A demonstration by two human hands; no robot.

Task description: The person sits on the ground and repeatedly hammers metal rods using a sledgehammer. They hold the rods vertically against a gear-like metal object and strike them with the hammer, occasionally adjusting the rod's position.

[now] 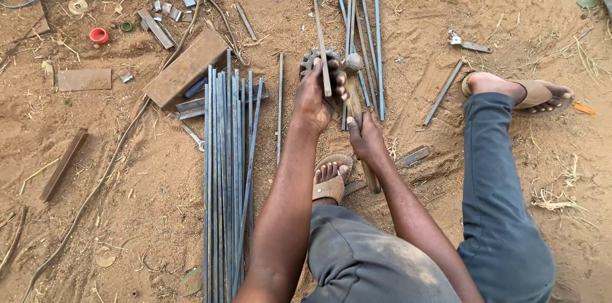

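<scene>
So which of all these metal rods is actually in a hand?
The short flat rod gripped by the left hand over the gear wheel; the others lie on the sand.

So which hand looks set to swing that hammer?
The right hand, probably: it grips the hammer by its wooden handle, head over the gear. The left hand pins the strip there.

one hammer, one gear, two sandals

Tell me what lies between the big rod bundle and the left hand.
In the head view, one thin rod lies alone on the sand between the rod bundle and the left hand; otherwise only bare sand.
</scene>
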